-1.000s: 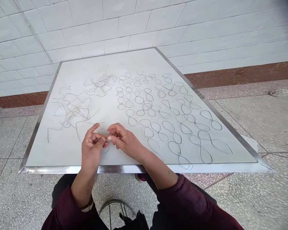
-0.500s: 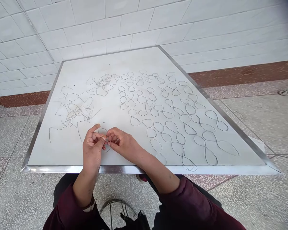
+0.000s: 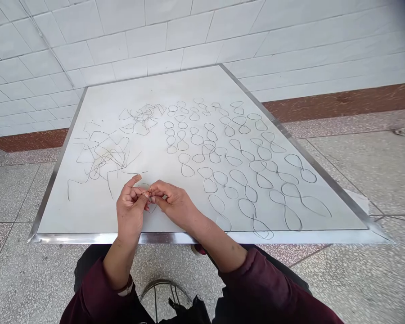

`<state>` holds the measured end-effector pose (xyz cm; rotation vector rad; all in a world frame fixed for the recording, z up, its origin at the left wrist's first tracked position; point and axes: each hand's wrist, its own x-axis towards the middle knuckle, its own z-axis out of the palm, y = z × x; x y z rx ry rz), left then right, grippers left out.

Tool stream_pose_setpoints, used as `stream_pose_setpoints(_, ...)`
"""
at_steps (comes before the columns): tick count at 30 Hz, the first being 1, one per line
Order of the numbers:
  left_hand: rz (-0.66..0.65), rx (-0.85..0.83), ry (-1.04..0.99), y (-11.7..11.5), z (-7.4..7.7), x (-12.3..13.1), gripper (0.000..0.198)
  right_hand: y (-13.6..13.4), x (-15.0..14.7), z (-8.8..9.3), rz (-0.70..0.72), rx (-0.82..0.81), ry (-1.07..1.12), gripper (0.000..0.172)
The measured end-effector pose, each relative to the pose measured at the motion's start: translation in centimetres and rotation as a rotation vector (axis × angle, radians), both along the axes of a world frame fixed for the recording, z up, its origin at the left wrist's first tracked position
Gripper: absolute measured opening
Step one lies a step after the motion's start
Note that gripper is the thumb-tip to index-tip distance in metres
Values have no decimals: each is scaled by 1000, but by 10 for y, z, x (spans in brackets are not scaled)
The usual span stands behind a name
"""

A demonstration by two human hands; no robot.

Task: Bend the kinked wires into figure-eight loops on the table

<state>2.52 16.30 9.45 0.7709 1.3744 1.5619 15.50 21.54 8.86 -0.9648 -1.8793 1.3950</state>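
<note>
Wire loop (image 3: 145, 183) is up in the fingers right now, near the table's (image 3: 189, 85) front edge, left of center. Left hand (image 3: 131, 210) has it pinched thumb-to-finger with the index poking up free, and the right hand (image 3: 173, 201) looks clamped on it too, thumb and fingertips together, coming in from the right. Tips pretty much touch, so the exact grip spot is hidden. You can see one curve peeking out past the far side of the fingers and another on the near side. My read: it's the twisting/shaping step at the middle, and the next move calls for a firm left pinch while the right works the wire. Loose bent wires (image 3: 106, 159) sit far left, figure-eight wires (image 3: 246, 185) off right.
</note>
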Motion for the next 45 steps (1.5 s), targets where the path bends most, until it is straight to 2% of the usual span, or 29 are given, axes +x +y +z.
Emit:
stream_pose_setpoints(4, -14, -13, 30, 0, 0, -2, 48, 2, 0, -2, -5, -23, 14, 15)
stream_pose_setpoints(11, -28, -55, 0, 1, 2, -6, 51, 7, -1, 4, 8, -269, 38, 8)
stream_pose_setpoints(20, -97, -76, -14, 1, 8, -8, 47, 7, 1, 5, -60, -183, 4, 5)
stream_pose_setpoints(27, -75, -90, -13, 1, 9, -11, 46, 9, 2, 9, -73, -105, -38, 4)
stream_pose_setpoints(32, -54, -95, 0, 1, 7, -14, 45, 11, 2, 7, -94, 52, -20, 2)
stream_pose_setpoints(37, -27, -79, -176, 2, 7, -16, 45, 11, 7, 6, -40, 402, 45, 11)
stream_pose_setpoints(41, 24, -49, -251, 2, 8, -16, 42, 11, 11, 6, 80, 748, 11, 41)
stream_pose_setpoints(42, 30, -46, -259, 2, 7, -16, 42, 11, 11, 6, 112, 807, -16, 43)
stream_pose_setpoints(45, 35, -41, -278, 2, 7, -15, 41, 11, 8, 3, 118, 908, -48, 32)
